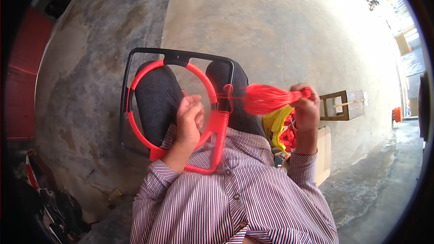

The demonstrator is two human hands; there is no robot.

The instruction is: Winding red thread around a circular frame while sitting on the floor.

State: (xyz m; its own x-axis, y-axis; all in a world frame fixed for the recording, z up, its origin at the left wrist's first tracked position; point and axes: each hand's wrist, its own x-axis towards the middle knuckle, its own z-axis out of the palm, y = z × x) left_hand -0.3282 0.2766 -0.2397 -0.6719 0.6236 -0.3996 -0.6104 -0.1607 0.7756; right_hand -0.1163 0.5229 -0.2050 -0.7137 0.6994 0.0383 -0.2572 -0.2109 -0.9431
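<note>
A black frame (181, 54) with rounded corners rests on my lap, and a ring (205, 79) wound in red cord sits inside it. The frame's near right corner (219, 140) is wrapped in the same red. Through the ring's opening reaches my left hand (190, 117), its fingers curled closed near the ring's right side; what they hold, if anything, is hidden. Out to the right, my right hand (307, 108) grips one end of a bundle of red cord (269, 98), which fans out toward the frame. Thin red strands stretch between the bundle and the ring.
Beside my right thigh stands a yellow bag (272, 126) with more red cord in it, next to a cardboard flap (323, 153). A wooden stool (355, 105) lies farther right. Red panels (29, 68) and black machine parts (68, 208) line the left.
</note>
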